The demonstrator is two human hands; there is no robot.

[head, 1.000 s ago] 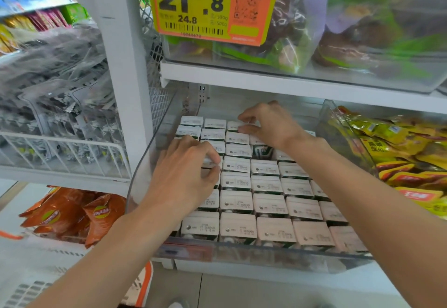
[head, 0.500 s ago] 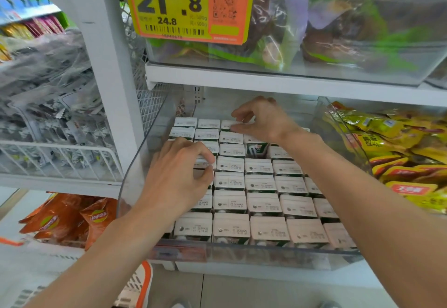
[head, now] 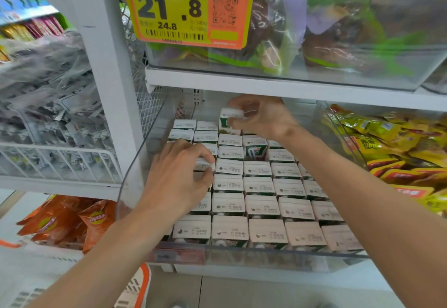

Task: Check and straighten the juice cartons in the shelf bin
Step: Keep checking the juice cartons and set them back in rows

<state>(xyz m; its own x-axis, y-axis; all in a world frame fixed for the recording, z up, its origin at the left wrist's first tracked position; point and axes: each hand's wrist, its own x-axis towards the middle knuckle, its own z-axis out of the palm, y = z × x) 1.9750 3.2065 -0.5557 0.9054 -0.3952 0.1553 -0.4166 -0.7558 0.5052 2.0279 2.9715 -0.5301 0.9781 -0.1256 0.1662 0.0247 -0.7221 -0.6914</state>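
A clear plastic shelf bin [head: 242,257] holds several rows of small juice cartons [head: 263,207], white tops up with printed date codes. My right hand [head: 263,116] grips one green-and-white carton [head: 228,119] at the back of the bin and holds it raised above its neighbours. My left hand [head: 179,177] rests on the left columns, fingers curled round the top of a carton [head: 202,164] there. One carton [head: 255,149] in the third row stands lower and shows its green front.
A white shelf board [head: 266,85] runs close above the bin, with a bin of bagged snacks and a yellow price tag [head: 188,8]. Yellow packets [head: 391,148] fill the bin to the right. A wire basket [head: 60,160] and orange chip bags [head: 72,218] lie left.
My right hand has lifted a carton up out of the back row; earlier it lay on the carton tops. The left hand stayed on the left columns.
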